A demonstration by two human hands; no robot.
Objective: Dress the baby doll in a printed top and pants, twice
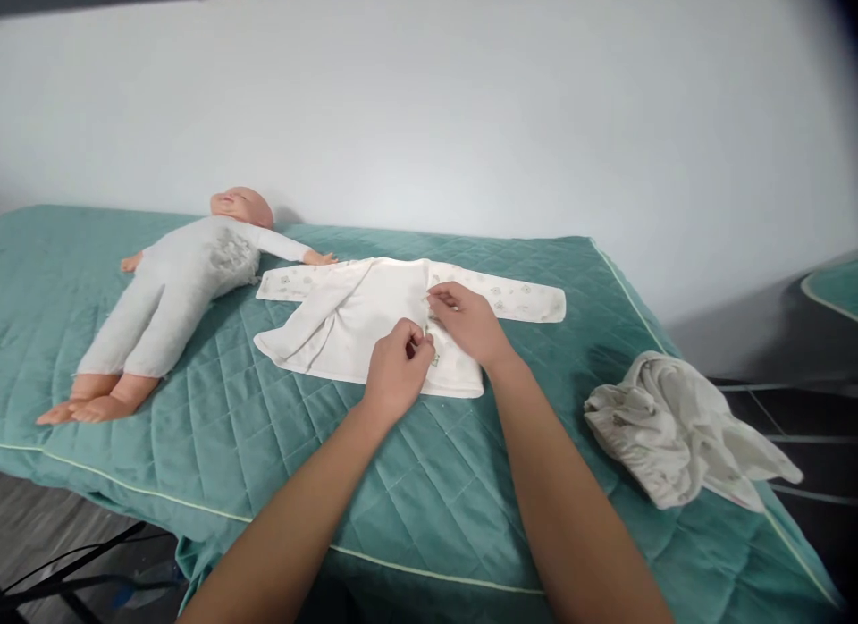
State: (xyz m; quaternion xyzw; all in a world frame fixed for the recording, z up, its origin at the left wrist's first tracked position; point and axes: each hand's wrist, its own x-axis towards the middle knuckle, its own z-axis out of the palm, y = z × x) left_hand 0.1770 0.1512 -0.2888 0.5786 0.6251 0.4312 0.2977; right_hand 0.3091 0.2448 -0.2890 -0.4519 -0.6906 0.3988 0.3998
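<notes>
A white baby shirt (382, 293) with small printed motifs lies spread on the green quilted cover, both sleeves stretched sideways. Its left front panel is folded open. My left hand (400, 365) is closed in a pinch at the edge of the right front panel, near the lower middle. Just above and to the right, my right hand (466, 320) bends over the same edge, thumb and fingers together on the fabric. Part of the right panel is hidden beneath my hands.
A baby doll (180, 284) with a white cloth body lies on its back at the left, one hand near the shirt's sleeve. Crumpled white cloth (660, 427) sits at the right edge of the green quilted cover (268, 463). A white wall (429, 114) stands behind.
</notes>
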